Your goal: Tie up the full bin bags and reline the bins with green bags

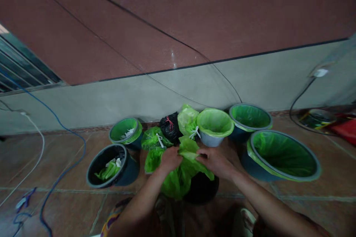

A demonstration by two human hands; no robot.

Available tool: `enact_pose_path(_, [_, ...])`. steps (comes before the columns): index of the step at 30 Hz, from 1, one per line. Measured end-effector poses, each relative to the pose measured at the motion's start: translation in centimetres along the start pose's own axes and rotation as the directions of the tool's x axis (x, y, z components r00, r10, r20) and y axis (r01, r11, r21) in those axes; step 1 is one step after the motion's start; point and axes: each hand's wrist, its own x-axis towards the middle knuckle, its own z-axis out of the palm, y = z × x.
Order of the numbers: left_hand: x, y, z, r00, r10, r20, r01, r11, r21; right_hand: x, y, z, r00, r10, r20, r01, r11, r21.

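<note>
Both my hands meet over a green plastic bag [180,172] that drapes across a dark bin [201,189] right in front of me. My left hand [170,158] is closed on the bag's top edge at the left. My right hand [215,161] pinches the same edge at the right. Just behind the bag lie tied-up green bags [154,139] and a tied black bag [170,126] with a red tie.
Bins ring the spot: a dark one with scraps [107,170], a green-lined one with paper [125,130], a small lined one [214,126], two more lined ones [250,117] [283,155]. Cables [63,133] run on the tiled floor at left. A wall stands behind.
</note>
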Motion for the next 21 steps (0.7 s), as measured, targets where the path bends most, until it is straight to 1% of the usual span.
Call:
enact_pose_path(2, [-0.1, -0.4, 0.0, 0.998, -0.059, -0.02, 0.061, 0.985, 0.163, -0.1, 1.0, -1.2, 0.988, -0.003, -0.154, -0.002, 0.999, -0.033])
enact_pose_path(3, [-0.1, -0.7, 0.0, 0.997, -0.078, -0.029, 0.082, 0.973, 0.218, -0.2, 1.6, -1.9, 0.969, -0.004, -0.246, -0.012, 0.998, -0.066])
enact_pose_path(5, [-0.3, -1.1, -0.2, 0.994, -0.104, -0.04, 0.111, 0.956, 0.273, -0.3, 2.8, -3.6, 0.91, -0.025, -0.413, -0.049, 0.985, -0.168])
enact_pose_path(6, [-0.4, -1.3, -0.4, 0.992, -0.114, -0.048, 0.123, 0.952, 0.282, -0.4, 3.4, -4.4, 0.878, -0.04, -0.477, -0.079, 0.97, -0.228])
enact_pose_path(8, [-0.6, -1.8, -0.8, 0.989, -0.138, -0.057, 0.149, 0.946, 0.287, -0.7, 4.7, -6.0, 0.822, -0.06, -0.567, -0.169, 0.924, -0.343])
enact_pose_path(10, [-0.8, -2.3, -1.3, 0.983, -0.174, -0.067, 0.186, 0.939, 0.291, -1.1, 5.7, -7.5, 0.774, -0.047, -0.632, -0.289, 0.861, -0.418])
enact_pose_path(12, [-0.9, -3.2, -1.7, 0.975, -0.207, -0.08, 0.221, 0.931, 0.291, -1.6, 6.6, -8.6, 0.733, -0.012, -0.68, -0.402, 0.799, -0.448])
enact_pose_path(14, [-0.8, -4.2, -2.1, 0.974, -0.219, -0.066, 0.228, 0.938, 0.26, -2.1, 7.4, -9.5, 0.71, 0.028, -0.704, -0.484, 0.745, -0.458])
enact_pose_path(17, [-0.5, -5.9, -2.6, 0.975, -0.22, -0.017, 0.219, 0.959, 0.182, -2.8, 8.4, -10.6, 0.7, 0.118, -0.704, -0.58, 0.669, -0.464])
enact_pose_path(19, [-0.2, -6.9, -3.0, 0.975, -0.22, -0.016, 0.22, 0.966, 0.135, -3.1, 8.8, -11.1, 0.699, 0.211, -0.684, -0.636, 0.622, -0.457])
enact_pose_path(21, [0.1, -7.5, -3.3, 0.977, -0.211, -0.03, 0.213, 0.975, 0.061, -3.3, 8.8, -11.3, 0.701, 0.291, -0.651, -0.665, 0.596, -0.45])
